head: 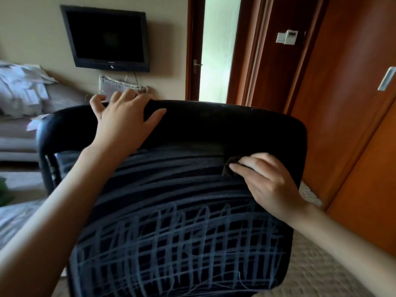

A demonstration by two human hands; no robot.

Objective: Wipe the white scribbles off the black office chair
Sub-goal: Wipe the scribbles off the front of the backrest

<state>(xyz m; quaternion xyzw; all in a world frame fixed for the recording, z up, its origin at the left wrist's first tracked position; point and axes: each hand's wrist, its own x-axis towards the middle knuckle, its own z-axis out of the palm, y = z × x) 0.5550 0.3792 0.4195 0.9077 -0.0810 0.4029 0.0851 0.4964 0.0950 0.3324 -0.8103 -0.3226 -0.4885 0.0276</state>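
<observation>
Now | left hand point(124, 120) grips chair point(214, 125) top edge, fingers hooked over | right hand point(271, 182) pinches dark cloth point(231, 167) against the back | scribbles point(182, 243) — smeared above, crisp below

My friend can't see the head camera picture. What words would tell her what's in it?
A right hand presses a dark cloth to the back of a black office chair covered in white scribbles, while the left hand holds its top edge. The upper marks look smeared; the crisscross lines lower down look sharp.
</observation>
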